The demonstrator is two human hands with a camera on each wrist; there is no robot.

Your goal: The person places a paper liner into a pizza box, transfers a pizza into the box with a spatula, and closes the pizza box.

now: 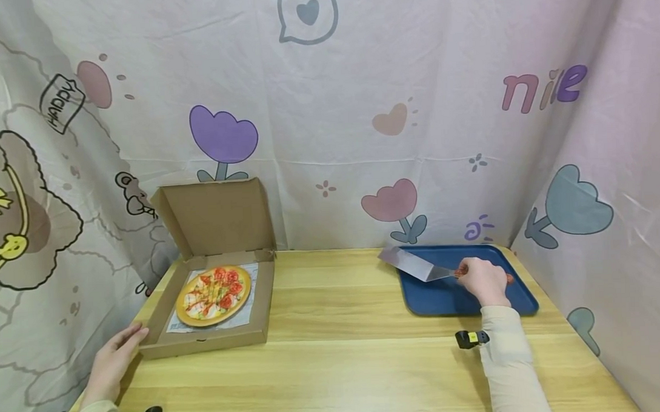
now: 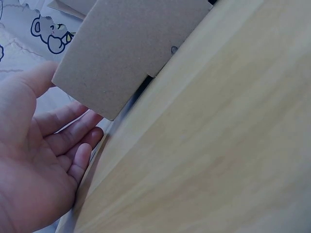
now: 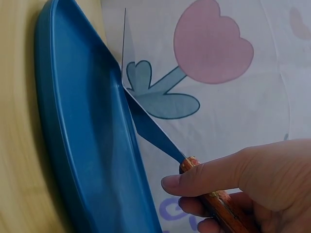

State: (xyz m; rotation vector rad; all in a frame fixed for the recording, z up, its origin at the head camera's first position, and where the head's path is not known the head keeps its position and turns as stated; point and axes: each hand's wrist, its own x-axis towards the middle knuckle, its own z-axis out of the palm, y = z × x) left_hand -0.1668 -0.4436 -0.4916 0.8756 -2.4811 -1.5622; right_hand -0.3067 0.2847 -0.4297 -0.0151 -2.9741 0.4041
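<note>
An open cardboard box [image 1: 204, 345] at the left holds a pizza [image 1: 213, 296] on printed paper [image 1: 250, 316]. My left hand [image 1: 113, 364] is at the box's front left corner, its fingers loosely extended; in the left wrist view the hand [image 2: 43, 150] has its thumb beside the cardboard [image 2: 114, 58] and its fingertips by the lower corner. My right hand [image 1: 484, 280] grips the handle of a metal spatula [image 1: 411, 265] above the blue tray [image 1: 453, 298]. The right wrist view shows thumb and fingers of that hand [image 3: 248, 187] round the reddish handle [image 3: 228, 211], the blade angled over the tray's edge.
The box's raised lid [image 1: 218, 219] leans back toward a patterned curtain [image 1: 326, 109], which stands behind and on both sides of the wooden table [image 1: 335, 363]. Bare wood lies between the box and the tray. A black device sits at each wrist.
</note>
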